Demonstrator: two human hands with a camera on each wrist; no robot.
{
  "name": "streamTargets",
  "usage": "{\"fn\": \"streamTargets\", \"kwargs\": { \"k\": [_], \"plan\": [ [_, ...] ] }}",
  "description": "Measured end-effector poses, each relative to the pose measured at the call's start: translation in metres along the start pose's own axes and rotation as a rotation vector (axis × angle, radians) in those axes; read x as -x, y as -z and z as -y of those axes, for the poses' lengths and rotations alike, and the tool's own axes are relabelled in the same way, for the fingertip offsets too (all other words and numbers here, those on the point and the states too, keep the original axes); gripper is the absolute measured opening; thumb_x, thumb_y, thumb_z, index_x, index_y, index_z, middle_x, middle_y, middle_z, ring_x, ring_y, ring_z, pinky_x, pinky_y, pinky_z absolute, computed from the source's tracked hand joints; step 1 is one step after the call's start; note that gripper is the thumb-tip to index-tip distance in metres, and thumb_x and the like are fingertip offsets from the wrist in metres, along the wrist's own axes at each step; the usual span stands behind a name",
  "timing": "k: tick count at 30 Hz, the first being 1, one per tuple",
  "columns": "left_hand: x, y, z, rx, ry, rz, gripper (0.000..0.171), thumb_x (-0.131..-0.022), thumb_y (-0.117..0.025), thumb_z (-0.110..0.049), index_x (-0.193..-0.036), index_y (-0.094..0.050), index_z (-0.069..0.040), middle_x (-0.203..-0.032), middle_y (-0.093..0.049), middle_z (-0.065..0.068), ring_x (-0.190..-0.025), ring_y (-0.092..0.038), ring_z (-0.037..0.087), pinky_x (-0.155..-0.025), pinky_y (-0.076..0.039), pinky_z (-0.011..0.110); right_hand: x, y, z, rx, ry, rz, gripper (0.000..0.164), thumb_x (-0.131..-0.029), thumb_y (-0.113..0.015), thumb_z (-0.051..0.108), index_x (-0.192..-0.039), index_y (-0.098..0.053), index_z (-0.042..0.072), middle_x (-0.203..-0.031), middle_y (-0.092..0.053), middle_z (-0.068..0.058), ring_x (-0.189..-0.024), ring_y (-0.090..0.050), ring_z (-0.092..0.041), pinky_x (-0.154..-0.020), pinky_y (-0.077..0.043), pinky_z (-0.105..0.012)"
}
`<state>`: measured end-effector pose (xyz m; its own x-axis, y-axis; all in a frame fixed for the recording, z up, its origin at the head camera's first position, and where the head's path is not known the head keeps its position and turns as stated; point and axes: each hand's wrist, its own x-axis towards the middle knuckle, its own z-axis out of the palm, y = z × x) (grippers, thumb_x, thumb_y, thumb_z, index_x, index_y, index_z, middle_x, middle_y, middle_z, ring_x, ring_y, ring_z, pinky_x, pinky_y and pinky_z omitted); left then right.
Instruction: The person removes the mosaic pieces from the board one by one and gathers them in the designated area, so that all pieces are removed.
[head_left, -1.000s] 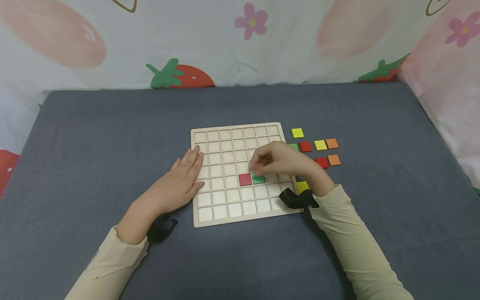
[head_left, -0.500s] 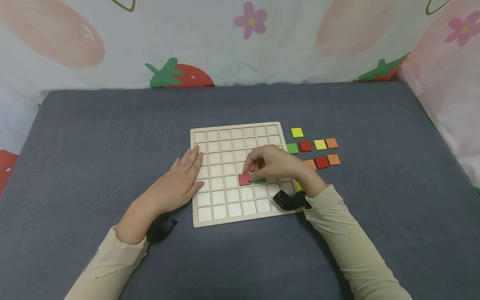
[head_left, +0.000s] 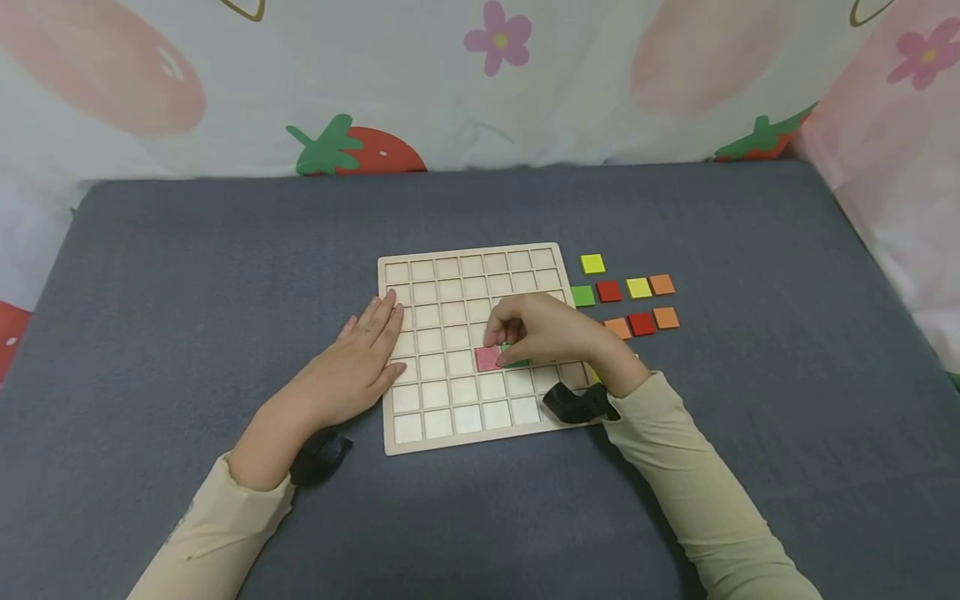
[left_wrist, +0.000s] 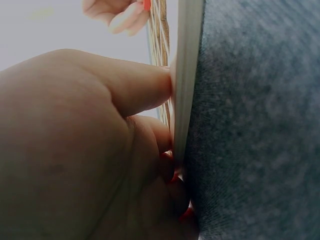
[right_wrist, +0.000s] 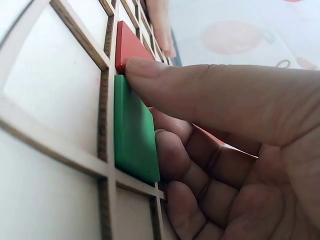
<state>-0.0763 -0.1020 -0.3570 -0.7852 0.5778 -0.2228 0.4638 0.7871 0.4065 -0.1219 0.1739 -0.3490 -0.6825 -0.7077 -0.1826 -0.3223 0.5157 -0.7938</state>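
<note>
A pale wooden grid board (head_left: pixel 389 442) lies on the table. Spread flat over its left edge, my left hand (head_left: pixel 356 362) presses down with straight fingers, its thumb on the rim. My right hand (head_left: pixel 547 329) is over the middle of the board, pinching a red square tile (head_left: pixel 487 359) between thumb and fingers. In the right wrist view the thumb lies on the edge of that red tile (right_wrist: pixel 131 45). Right beside it a green square tile (right_wrist: pixel 134 135) sits in a neighbouring cell, partly under the right hand in the head view.
Loose tiles lie right of the board: a yellow tile (head_left: pixel 592 263), a green tile (head_left: pixel 582 296), a red tile (head_left: pixel 609 291), an orange tile (head_left: pixel 666 317) and several more. Another yellow tile is mostly hidden by the right wrist. A printed curtain (head_left: pixel 562 100) hangs behind the table.
My right hand has moved slightly left, from the green tile to the red one, and pinches it. The red tile now looks lighter. My left hand stays in place.
</note>
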Motion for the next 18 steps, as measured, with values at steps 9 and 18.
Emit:
{"fn": "streamTargets", "kwargs": {
  "k": [9, 18],
  "plan": [
    [0.0009, 0.0005, 0.0000, 0.005, 0.000, 0.000, 0.064, -0.101, -0.042, -0.023, -0.148, -0.010, 0.007, -0.156, 0.003, 0.020, -0.142, 0.001, 0.035, -0.112, -0.010, 0.053, 0.0009, 0.0001, 0.0080, 0.022, -0.007, -0.009, 0.015, -0.076, -0.074, -0.001, -0.086, -0.068, 0.009, -0.081, -0.061, 0.002, -0.075, -0.056, -0.012, -0.070, -0.048, -0.028],
    [0.0017, 0.0017, -0.0009, 0.001, -0.001, -0.003, 0.063, -0.101, -0.041, -0.023, -0.148, -0.010, 0.007, -0.156, 0.002, 0.021, -0.142, 0.000, 0.035, -0.112, -0.011, 0.054, 0.0020, 0.0002, 0.0087, 0.017, 0.002, -0.013, 0.015, -0.078, -0.072, -0.001, -0.091, -0.072, 0.007, -0.084, -0.063, 0.002, -0.077, -0.057, -0.012, -0.071, -0.049, -0.028]
  ]
}}
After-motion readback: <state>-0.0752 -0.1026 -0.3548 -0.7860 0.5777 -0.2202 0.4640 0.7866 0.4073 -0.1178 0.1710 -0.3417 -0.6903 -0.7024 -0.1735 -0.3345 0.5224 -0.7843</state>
